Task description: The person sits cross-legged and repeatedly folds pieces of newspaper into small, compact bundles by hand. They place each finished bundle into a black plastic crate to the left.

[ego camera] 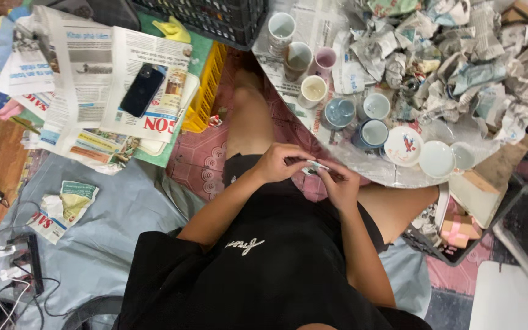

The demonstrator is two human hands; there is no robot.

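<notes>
My left hand (280,164) and my right hand (340,184) meet over my lap, both pinching one small flat pale object (316,166) between their fingertips. It is too small to tell what it is. Just beyond my hands, several ceramic mugs (313,90) and small white saucers (403,146) stand on a round surface covered in newspaper (322,24). I am sitting on the floor in dark clothes with my bare knees spread.
A heap of crumpled newspaper (459,67) lies at the upper right. A stack of flat newspapers (87,79) with a black phone (142,90) on top sits at the left, beside a yellow crate (208,91). Cables and a power strip (32,263) lie at lower left.
</notes>
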